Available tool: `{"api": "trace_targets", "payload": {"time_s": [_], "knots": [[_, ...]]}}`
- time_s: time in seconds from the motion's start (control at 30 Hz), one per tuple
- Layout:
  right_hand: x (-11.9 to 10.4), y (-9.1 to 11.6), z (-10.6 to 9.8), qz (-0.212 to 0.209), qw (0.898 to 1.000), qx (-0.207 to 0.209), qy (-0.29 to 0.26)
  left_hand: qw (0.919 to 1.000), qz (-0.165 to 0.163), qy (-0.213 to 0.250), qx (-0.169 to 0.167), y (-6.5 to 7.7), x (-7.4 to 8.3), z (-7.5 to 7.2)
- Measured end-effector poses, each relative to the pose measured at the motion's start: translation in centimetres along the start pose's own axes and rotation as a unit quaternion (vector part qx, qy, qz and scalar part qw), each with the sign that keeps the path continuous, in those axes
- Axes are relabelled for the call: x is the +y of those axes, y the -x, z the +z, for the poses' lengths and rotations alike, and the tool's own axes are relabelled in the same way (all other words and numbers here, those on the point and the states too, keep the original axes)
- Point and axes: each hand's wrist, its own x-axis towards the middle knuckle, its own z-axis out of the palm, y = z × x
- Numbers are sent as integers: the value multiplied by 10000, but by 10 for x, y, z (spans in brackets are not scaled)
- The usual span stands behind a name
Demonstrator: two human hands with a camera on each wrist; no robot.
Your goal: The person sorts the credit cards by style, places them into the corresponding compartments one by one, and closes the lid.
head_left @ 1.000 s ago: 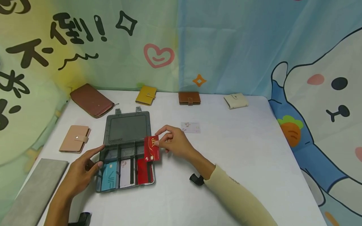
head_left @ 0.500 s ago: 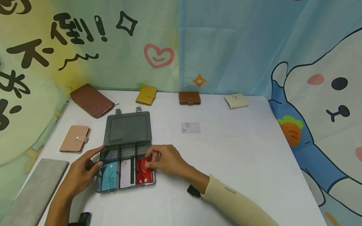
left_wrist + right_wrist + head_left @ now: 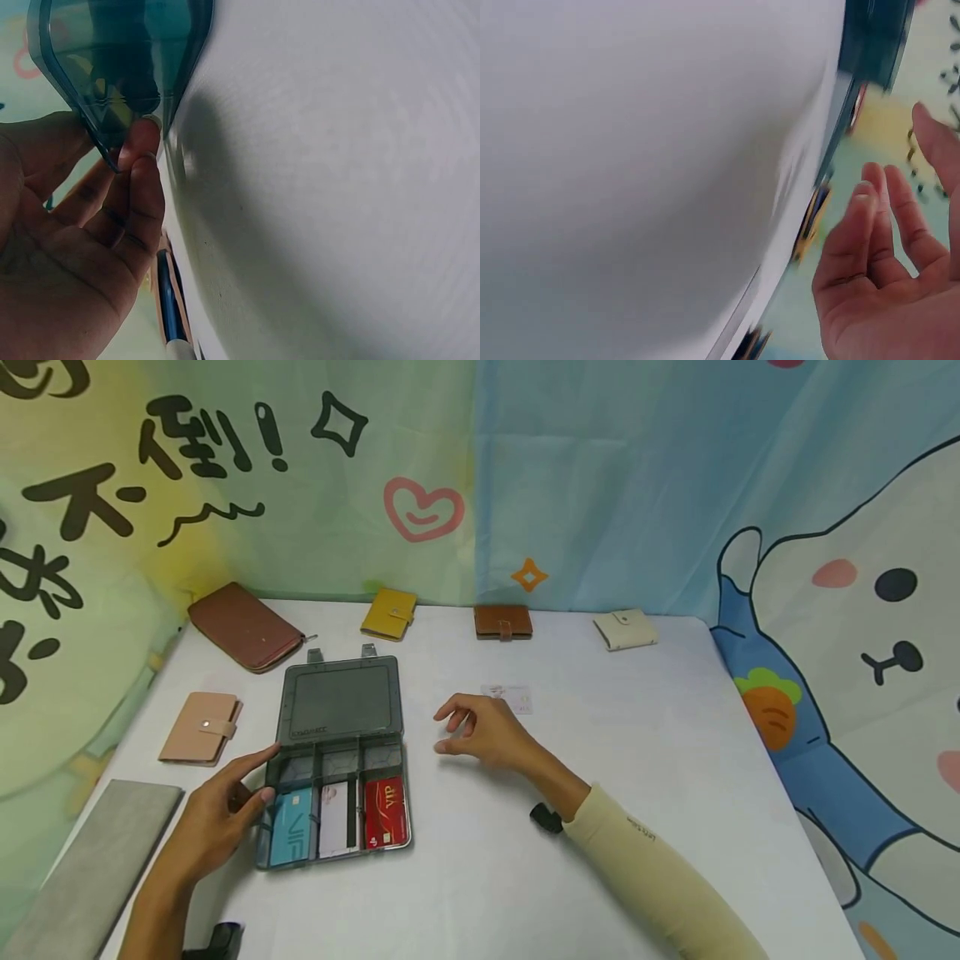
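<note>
On the white table a grey see-through plastic storage box stands with its lid raised at the back. Its front compartments hold a blue VIP card, a white card with a dark stripe and a red VIP card. My left hand grips the box's left side; in the left wrist view its fingers are at the box's corner. To the right of the box my right hand hovers with loosely bent fingers and holds nothing. A pale printed card lies behind it, partly covered.
Along the back lie a brown zip wallet, a yellow card holder, a brown card holder and a cream one. A pink card holder and a grey flat slab are at the left.
The right hand has set the red card into the front right compartment, let it go and moved back to the right. The left hand has stayed on the box.
</note>
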Motion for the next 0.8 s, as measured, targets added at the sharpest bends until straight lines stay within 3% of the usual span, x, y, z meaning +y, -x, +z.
{"api": "trace_targets", "payload": {"time_s": [0.2,0.43,0.6,0.8], "knots": [[26,-12,-30,138,9996,123,202,10000,52,-10,23,0,-1,0],[54,-19,-48,489,9974,426,314,9999,88,-13,66,0,-1,0],[62,-23,-56,881,9907,617,838,9999,93,2,80,0,-1,1],[61,-26,-62,1416,9780,477,1454,9999,107,47,69,0,-1,1]]}}
